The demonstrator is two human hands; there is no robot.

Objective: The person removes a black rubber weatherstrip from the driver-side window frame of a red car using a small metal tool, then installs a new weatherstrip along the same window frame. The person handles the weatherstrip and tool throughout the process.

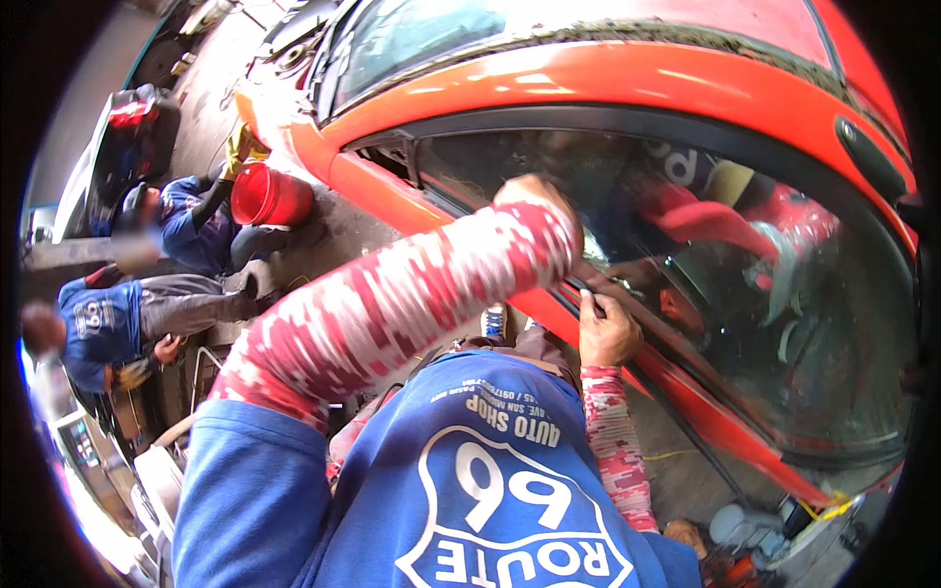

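Observation:
I stand against the door of a red car, whose side window spreads out in front of me. My left arm, in a red and white patterned sleeve, reaches across to the window's lower edge. There my left hand is bent over, with its fingers hidden and blurred. My right hand is closed at the base of the glass, its thumb pressed on a thin black trim strip. That strip runs along the lower edge of the window. Reflections cover much of the glass.
At left, a person in a blue shirt crouches by a red bucket, a yellow-gloved hand near it. Another person stands nearer. A dark car with red tail light is behind them. Tools and containers lie at lower right.

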